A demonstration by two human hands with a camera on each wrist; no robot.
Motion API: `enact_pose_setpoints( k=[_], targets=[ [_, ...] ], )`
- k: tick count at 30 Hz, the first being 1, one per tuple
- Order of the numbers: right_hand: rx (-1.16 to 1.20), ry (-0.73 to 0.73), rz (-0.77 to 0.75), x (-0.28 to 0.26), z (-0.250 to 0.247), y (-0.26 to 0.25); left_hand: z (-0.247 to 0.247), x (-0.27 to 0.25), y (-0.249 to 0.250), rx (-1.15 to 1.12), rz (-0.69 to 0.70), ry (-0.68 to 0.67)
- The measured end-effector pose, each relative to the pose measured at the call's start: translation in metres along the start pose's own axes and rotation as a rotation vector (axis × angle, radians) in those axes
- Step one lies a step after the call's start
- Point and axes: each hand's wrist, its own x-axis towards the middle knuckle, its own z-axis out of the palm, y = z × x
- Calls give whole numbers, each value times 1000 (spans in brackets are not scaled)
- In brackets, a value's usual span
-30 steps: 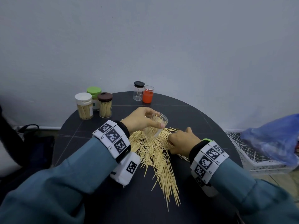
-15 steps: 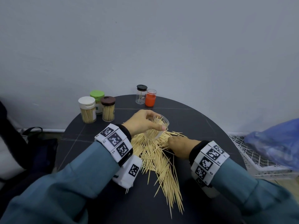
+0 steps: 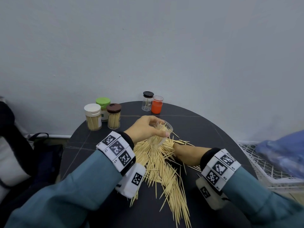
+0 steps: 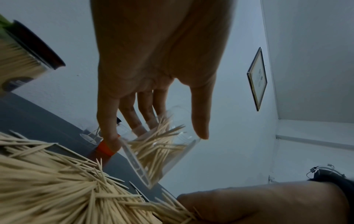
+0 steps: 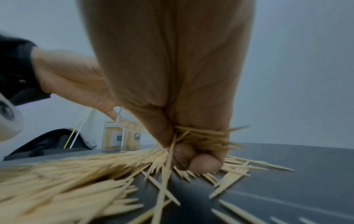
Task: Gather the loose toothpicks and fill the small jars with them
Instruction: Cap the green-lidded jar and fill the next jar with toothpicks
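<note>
A big heap of loose toothpicks lies across the middle of the round dark table. My left hand grips a clear open jar tilted to the right above the heap's far end; the left wrist view shows that jar partly filled with toothpicks. My right hand rests on the heap just right of the jar, its fingers curled round a bundle of toothpicks against the tabletop.
Three capped jars full of toothpicks stand at the back left: white lid, green lid, brown lid. A nearly empty black-lidded jar and an orange lid sit at the back. A white wire basket stands to the right.
My right hand has slid left and down into the heap and closed round a bundle of toothpicks. The left hand keeps the tilted jar in about the same place.
</note>
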Motion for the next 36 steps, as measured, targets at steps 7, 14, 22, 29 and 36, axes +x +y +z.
enact_pose_setpoints(
  k=[7,14,22,29,36],
  targets=[
    [228,37,-118,-4,-11,4,-2,3,-4,-10,-12,66],
    [528,37,-153,3,-17,11,-6,7,-9,-33,-28,170],
    [643,32,-153,6,-27,17,-10,5,-12,11,-35,197],
    [916,196,-269,7,-46,17,-8,4,-13,39,-46,142],
    [1504,437,-556,13,-66,-13,-5,1,-14,36,-26,96]
  ],
)
